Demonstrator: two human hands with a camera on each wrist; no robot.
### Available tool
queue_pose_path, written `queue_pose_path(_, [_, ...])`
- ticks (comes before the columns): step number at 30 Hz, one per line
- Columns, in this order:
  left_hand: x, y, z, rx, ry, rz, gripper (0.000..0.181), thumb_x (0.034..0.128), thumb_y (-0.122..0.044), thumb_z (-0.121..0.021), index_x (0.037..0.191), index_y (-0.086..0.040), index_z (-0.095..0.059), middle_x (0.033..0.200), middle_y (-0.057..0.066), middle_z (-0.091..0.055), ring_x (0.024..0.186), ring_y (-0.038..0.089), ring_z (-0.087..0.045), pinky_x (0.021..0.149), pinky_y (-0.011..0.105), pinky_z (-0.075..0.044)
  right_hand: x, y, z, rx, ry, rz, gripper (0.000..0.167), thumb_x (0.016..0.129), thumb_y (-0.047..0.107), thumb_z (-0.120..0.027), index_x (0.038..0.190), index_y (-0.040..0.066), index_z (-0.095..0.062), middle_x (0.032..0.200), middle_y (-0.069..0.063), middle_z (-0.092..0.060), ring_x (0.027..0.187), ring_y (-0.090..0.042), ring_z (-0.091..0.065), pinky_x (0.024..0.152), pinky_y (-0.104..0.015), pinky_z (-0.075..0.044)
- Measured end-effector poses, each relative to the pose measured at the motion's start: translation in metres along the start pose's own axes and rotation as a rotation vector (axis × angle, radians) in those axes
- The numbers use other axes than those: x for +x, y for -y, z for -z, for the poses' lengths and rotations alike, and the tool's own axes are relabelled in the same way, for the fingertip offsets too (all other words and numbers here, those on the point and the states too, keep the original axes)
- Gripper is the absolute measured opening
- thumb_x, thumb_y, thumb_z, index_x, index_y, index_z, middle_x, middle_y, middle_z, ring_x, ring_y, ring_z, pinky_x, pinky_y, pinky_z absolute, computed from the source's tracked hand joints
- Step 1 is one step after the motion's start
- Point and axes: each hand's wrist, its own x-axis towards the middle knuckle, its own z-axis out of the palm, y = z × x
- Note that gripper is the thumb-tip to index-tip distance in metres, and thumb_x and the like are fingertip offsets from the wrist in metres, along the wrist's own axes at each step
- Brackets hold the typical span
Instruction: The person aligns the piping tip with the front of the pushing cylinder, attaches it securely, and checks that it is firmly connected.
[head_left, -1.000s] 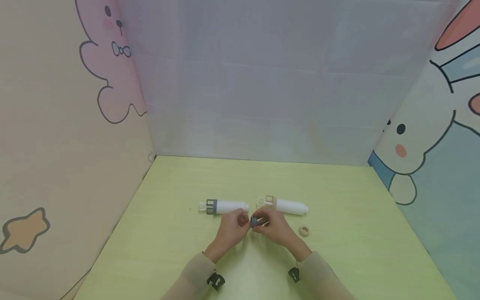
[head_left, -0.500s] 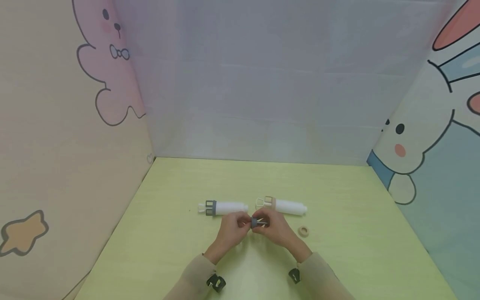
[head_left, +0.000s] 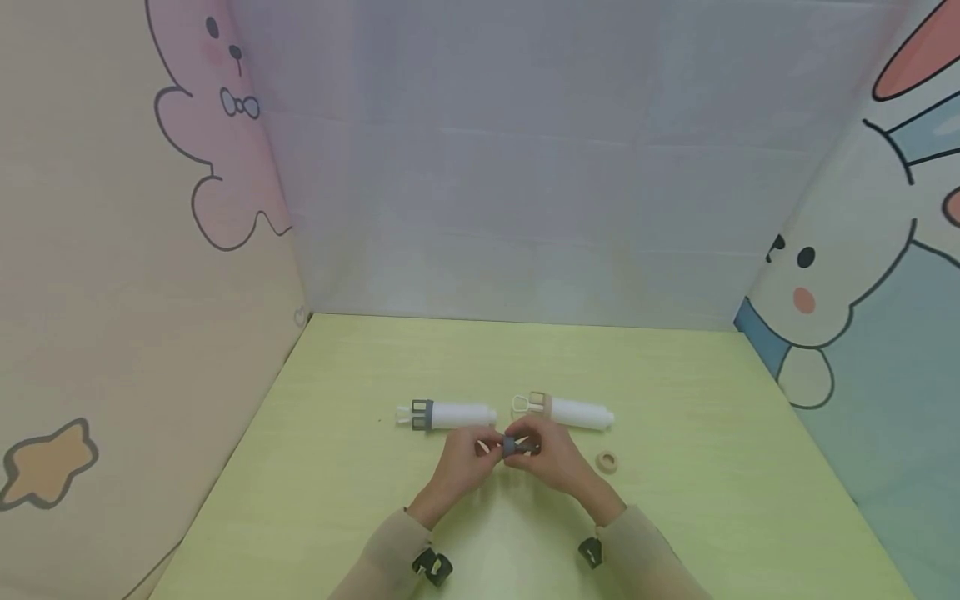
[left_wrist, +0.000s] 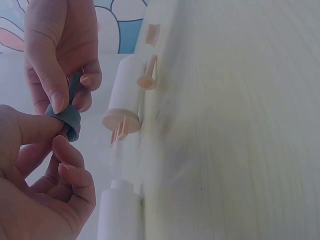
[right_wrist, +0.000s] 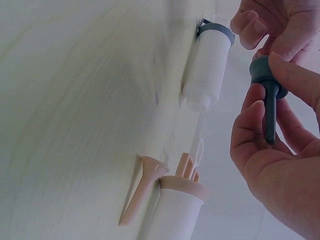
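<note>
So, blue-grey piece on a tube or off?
Off: left hand and right hand hold the blue-grey piece midair, apart from both white tubes.

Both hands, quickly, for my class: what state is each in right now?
Left hand: closed, pinching a dark blue-green, funnel-shaped, plastic-looking piece at its wide end.
Right hand: closed, holding the same piece.
</note>
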Motion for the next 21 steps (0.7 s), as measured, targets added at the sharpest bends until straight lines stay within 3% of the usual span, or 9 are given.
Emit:
queue_pose_path(15, [-0.009, 0.004, 0.003, -0.012, 0.005, 0.057, 0.005, 0.0836, -0.012, -0.073, 0.086, -0.009, -0.076, 0.078, -0.007, -0.067, 0.059, 0.004, -0.054, 0.053, 0.023, -0.046, -0.004, 0.001, -0.002, -0.042, 0.035, -0.030, 0.029, 0.080, 0.008, -0.077, 0.107, 0.005, -0.066, 0.103, -0.005, -0.066, 0.083, -0.019, -0.067, 0.069, -0.032, -0.052])
queue_pose_path(18, [-0.009, 0.006, 0.007, 0.028, -0.033, 0.042, 0.005, 0.0821, -0.013, -0.075, 0.086, -0.010, -0.074, 0.075, -0.007, -0.065, 0.060, 0.005, -0.054, 0.054, 0.023, -0.046, -0.006, 0.001, -0.002, -0.053, 0.031, -0.043, 0.030, 0.079, 0.008, -0.078, 0.106, 0.005, -0.066, 0.102, -0.005, -0.066, 0.082, -0.019, -0.066, 0.069, -0.031, -0.052])
queue_pose_path(21, [-0.008, 0.008, 0.014, 0.097, -0.107, 0.004, 0.011, 0.0781, -0.013, -0.079, 0.087, -0.008, -0.073, 0.073, -0.005, -0.062, 0.061, 0.009, -0.054, 0.055, 0.024, -0.045, -0.008, 0.000, -0.002, -0.055, 0.029, -0.055, 0.031, 0.079, 0.007, -0.078, 0.107, 0.005, -0.065, 0.102, -0.005, -0.066, 0.082, -0.019, -0.066, 0.069, -0.030, -0.052])
